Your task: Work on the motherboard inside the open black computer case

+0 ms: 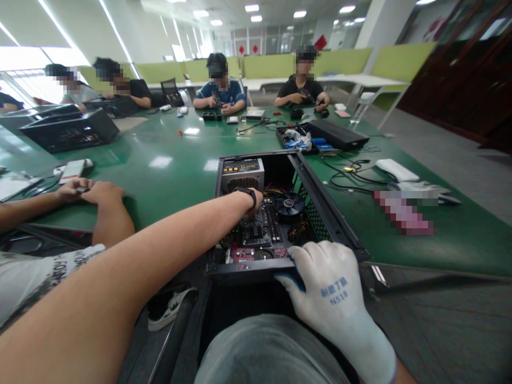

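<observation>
An open black computer case lies in front of me at the table's edge. Inside it are a power supply, a motherboard and a round black cooling fan. My left hand, bare with a black band at the wrist, reaches down into the case beside the power supply. Its fingers are hidden, so what they touch cannot be made out. My right hand, in a white work glove, is closed around the near rim of the case, thumb below and fingers on top.
Black cables, a white glove and a pixelated pink item lie to the right. Beyond the case is a black tray of parts. Another person's hands rest at left. Several people work across the green table.
</observation>
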A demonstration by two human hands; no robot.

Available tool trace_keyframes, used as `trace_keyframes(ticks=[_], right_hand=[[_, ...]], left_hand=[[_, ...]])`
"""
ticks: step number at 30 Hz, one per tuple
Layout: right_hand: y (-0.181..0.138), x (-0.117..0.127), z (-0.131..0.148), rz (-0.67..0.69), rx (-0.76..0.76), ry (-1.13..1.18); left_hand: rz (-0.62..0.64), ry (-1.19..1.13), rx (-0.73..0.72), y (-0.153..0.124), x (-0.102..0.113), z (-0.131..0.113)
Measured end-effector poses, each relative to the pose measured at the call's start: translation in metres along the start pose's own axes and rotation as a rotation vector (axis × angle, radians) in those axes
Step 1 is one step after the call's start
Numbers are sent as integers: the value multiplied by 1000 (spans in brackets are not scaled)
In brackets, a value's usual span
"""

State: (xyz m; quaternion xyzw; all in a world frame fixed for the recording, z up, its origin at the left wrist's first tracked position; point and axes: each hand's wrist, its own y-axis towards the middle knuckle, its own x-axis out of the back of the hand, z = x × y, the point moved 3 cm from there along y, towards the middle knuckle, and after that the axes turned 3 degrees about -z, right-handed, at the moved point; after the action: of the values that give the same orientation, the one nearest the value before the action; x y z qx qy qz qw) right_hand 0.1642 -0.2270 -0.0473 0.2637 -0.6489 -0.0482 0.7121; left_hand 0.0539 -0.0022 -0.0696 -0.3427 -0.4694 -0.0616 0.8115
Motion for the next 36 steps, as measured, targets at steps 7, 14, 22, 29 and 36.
trace_keyframes(ticks=[7,14,22,29,36], right_hand=[[3,-2,1,-15,5,6],[0,-2,0,-14,7,-1],[1,-2,1,-7,0,9],[0,-1,1,2,-10,9],[1,-1,1,-5,-6,-4]], left_hand=[[-9,-26,2,-2,1,0],[-20,-25,2,-2,1,0],[-26,-59,12,2,-2,1],[-36,-37,-26,0,-1,0],[-31,-38,-4,3,-3,2]])
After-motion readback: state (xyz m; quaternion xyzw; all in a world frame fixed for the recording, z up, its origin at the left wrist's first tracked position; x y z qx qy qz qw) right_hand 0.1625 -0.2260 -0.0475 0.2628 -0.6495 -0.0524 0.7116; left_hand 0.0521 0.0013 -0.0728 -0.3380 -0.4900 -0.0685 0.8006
